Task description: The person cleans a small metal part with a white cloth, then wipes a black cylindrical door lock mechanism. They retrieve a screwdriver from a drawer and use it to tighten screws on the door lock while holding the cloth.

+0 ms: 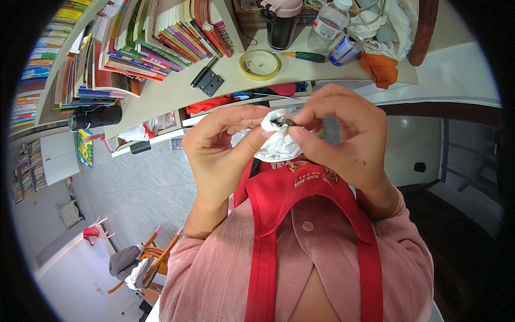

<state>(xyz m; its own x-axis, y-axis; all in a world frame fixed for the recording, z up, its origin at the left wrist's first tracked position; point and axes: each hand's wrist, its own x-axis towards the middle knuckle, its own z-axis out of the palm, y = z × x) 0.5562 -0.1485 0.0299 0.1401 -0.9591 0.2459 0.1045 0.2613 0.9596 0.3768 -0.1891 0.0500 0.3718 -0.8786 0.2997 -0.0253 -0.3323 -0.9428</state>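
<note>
"Where are the 2 hands?"
"The left hand pinches the left edge of a crumpled, soft white cloth, fingers nearly closed; the right hand pinches its right edge likewise."
"And the small, dark, shiny piece?"
"In the cloth's top opening, between the 2 hands' fingertips, above a red fabric apron."
"Beyond?"
"A pale desk bearing a yellow tape ring."

Head view, single: wide fisheye, head-worn, facing down; left hand and right hand close, desk beyond; lower right seemingly too dark to read.
</note>
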